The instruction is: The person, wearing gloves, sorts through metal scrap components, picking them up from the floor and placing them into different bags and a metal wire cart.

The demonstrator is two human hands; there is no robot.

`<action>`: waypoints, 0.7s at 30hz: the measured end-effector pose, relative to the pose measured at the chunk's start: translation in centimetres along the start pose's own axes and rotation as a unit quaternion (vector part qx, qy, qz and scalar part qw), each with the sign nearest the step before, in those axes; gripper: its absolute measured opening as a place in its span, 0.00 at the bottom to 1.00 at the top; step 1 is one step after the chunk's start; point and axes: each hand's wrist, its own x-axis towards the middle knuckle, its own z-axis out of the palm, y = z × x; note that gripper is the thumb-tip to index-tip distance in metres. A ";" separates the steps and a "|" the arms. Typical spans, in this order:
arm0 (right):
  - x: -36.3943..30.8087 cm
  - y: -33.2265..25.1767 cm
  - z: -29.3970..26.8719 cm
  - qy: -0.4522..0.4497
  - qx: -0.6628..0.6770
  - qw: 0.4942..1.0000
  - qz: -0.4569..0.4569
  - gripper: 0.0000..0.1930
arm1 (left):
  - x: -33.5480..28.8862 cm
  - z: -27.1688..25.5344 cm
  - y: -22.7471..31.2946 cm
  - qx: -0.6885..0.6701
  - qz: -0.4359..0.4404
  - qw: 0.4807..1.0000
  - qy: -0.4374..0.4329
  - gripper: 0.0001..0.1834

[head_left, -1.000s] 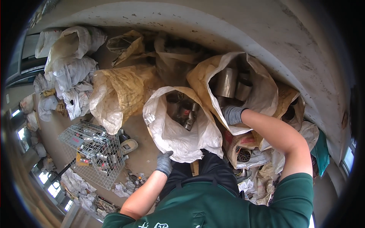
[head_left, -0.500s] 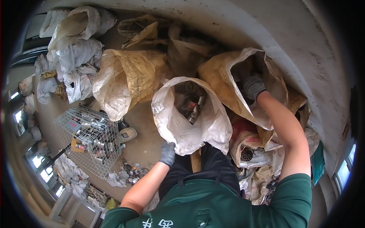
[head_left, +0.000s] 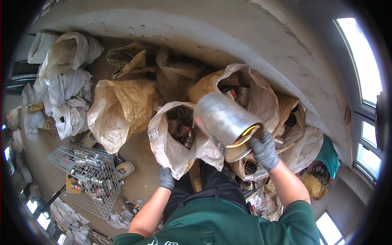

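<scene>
My right hand [head_left: 264, 152], in a grey glove, is closed on the lower end of a large silvery metal cylinder [head_left: 223, 116], which is tilted and slightly blurred. Yellow and dark strands, possibly wires, show at the cylinder's near rim, beside a round flange. It hangs over the gap between the white woven sack [head_left: 167, 157] and a yellowish sack [head_left: 267, 92] on the right. My left hand [head_left: 166, 178], also gloved, pinches the near rim of the white sack. Inside that sack lie several metal cans or cylinders [head_left: 185, 134].
An empty-looking yellow sack [head_left: 122, 110] stands left of the white one. A wire cage [head_left: 85, 179] with metal parts is at lower left. Piled white sacks [head_left: 67, 87] lie at far left. A wall [head_left: 183, 28] curves behind; more filled sacks [head_left: 304, 143] crowd the right.
My right hand has come out of the right-hand sack with the metal cylinder. My left hand keeps its hold on the white sack's rim. The view has turned toward the right.
</scene>
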 end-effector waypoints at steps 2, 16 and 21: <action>1.0 2.4 4.2 -0.090 -0.069 0.993 0.015 0.29 | -0.8 1.0 2.4 -0.063 -0.021 0.998 -0.016 0.31; 7.6 18.8 27.5 -0.401 -0.442 0.801 -0.047 0.27 | -1.2 1.3 4.2 -0.053 -0.038 0.997 0.042 0.14; 6.6 6.4 14.3 -0.215 -0.163 0.942 -0.199 0.15 | 0.2 1.6 3.8 -0.085 -0.037 0.994 0.064 0.17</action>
